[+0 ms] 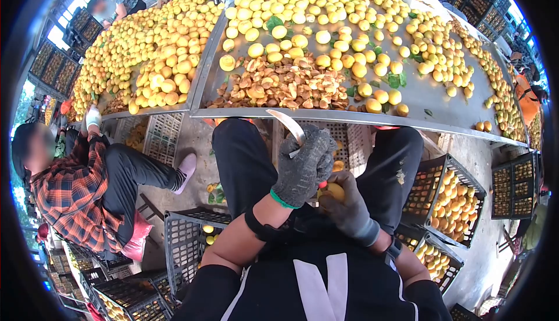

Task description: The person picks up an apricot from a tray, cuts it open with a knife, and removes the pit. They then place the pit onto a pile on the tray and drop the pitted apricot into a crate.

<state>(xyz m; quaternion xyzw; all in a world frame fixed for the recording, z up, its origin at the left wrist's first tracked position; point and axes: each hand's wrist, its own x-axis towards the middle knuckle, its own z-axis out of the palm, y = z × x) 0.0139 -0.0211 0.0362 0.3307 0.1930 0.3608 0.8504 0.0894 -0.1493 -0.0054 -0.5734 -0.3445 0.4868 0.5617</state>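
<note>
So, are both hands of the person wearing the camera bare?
No, grey gloves cover both the left hand and the right hand.

Fruit (314, 0) lies across the tabletop (451, 106) in front, a heap of scraps (291, 85) near its closest edge. Fruit-filled crates (421, 197) stand on the floor (488, 257) at right; another person (75, 196) sits at left.

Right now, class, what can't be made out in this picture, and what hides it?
- Head view: the underside of the fruit, covered by the right hand.
- Head view: how far the pale curved piece runs inside the left hand, which hides it.
- Head view: the white crate's far end, behind the table.
- Head view: the top-right crates' contents, too small.
</note>
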